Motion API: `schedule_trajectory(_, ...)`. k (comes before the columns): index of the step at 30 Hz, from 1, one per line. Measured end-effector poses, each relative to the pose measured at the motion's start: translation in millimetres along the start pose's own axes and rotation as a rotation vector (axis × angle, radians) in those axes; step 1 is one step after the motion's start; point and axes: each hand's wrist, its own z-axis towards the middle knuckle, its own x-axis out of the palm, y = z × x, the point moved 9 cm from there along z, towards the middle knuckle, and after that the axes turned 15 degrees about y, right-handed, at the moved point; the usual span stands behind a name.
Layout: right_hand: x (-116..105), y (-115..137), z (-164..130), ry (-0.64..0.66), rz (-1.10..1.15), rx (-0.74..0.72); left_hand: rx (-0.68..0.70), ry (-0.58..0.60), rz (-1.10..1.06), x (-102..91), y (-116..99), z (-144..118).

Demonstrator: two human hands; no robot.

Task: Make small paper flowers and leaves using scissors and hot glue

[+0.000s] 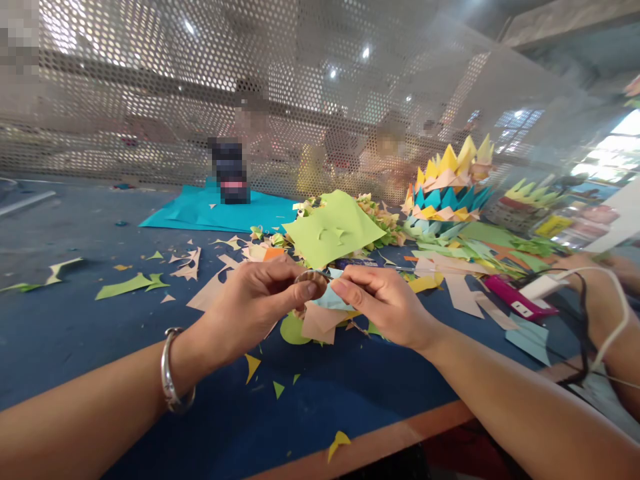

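1. Pinching with left grip (250, 300) a small, brown, curled piece (311, 275) above the dark-blue tabletop (400, 380).
2. Closing right grip (387, 300) on a thin, dark item (327, 273), partly hidden.
3. Looking light, perhaps fragile; favouring holds by the edge.

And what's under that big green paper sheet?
Small green and peach paper pieces peek out beside the green paper sheet; whatever lies beneath its middle is hidden.

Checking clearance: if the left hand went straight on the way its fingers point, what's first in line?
Probably the right hand, its fingertips just across from the small brown piece pinched in the left hand. Depth is unclear from this single view, so it might pass slightly off.
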Motion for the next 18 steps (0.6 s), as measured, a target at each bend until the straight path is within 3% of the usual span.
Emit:
schedule_trajectory(10, 1.1, 0.7, -1.5, 0.017, -0.045, 0.0, 0.025, 0.056, 0.123, -2.3, 0.3, 1.3)
schedule_trajectory(18, 2.3, -1.0, -0.3, 0.025, -0.026, 0.015, 0.027, 0.073, 0.061, -0.1, 1.0, 3.4)
